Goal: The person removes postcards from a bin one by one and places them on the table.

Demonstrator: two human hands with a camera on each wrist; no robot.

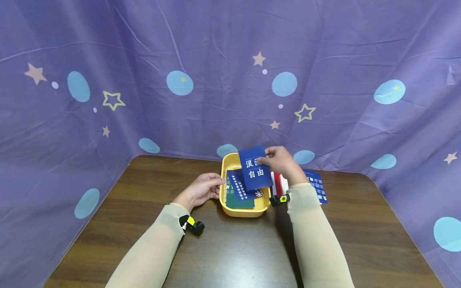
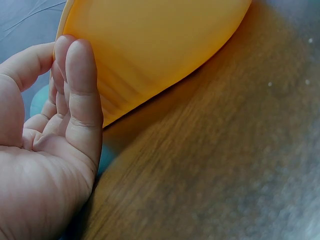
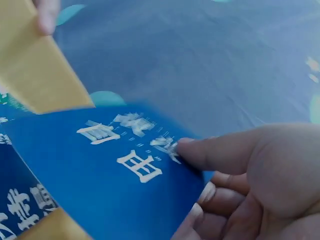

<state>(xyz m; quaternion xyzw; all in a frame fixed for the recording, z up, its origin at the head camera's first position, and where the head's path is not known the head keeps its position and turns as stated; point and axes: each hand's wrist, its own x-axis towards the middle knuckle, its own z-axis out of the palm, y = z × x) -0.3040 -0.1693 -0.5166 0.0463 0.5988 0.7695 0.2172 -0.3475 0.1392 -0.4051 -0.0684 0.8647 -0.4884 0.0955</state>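
My right hand [image 1: 282,162] pinches a blue card [image 1: 257,182] printed with white characters, thumb on its printed face and fingers behind. The card is held tilted over a yellow plastic basin [image 1: 245,214]. At the basin's left side, my left hand [image 1: 205,190] grips the rim, thumb at the top edge and fingers along the outer wall [image 2: 145,55]. Inside the basin lie another blue card [image 1: 235,189] with white writing and a green card [image 1: 239,203], both partly covered by the held one.
Right of the basin, partly hidden by the right arm, are a red-and-white item [image 1: 278,184] and a blue printed sheet [image 1: 318,187] on the wooden table [image 1: 216,256]. A purple curtain [image 1: 230,116] with stars and dots hangs behind the table.
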